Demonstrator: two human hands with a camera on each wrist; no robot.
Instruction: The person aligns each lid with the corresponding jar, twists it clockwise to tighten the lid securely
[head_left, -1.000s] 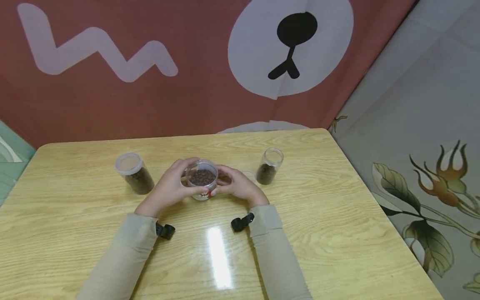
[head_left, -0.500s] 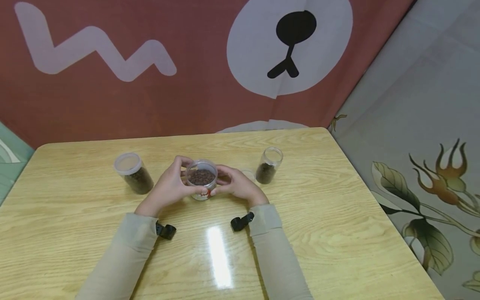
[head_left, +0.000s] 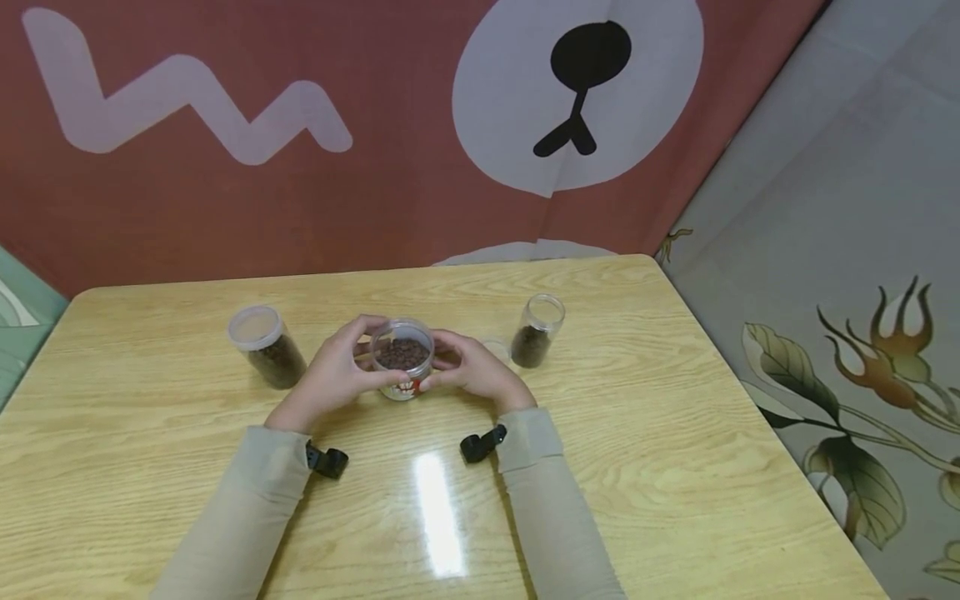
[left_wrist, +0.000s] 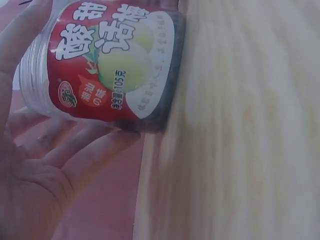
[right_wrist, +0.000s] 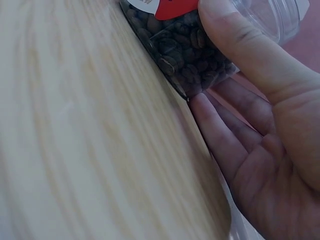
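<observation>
Between both hands a clear plastic jar [head_left: 405, 389] stands upright on the table [head_left: 630, 467]. It has an uncovered top and dark brown beans [head_left: 402, 353] inside. My left hand [head_left: 337, 367] holds its left side, thumb in front and fingers behind. From the other side my right hand [head_left: 482, 372] grips it, with the thumb on the front. A red and white label with green fruit shows on the jar [left_wrist: 110, 60] in the left wrist view. Beans fill the lower part of the jar [right_wrist: 182, 55] in the right wrist view.
To the left stands a jar [head_left: 277, 362] of dark contents with a whitish lid [head_left: 257, 327]. A taller clear jar [head_left: 531, 345], uncovered and partly filled, is at the right. Beside it lies a clear round lid [head_left: 497, 351], partly behind my right hand. A red cloth [head_left: 375, 217] hangs beyond the table.
My left hand has shifted slightly left, and its thumb has slid back a little along the jar's front. The jar and right hand have hardly moved.
</observation>
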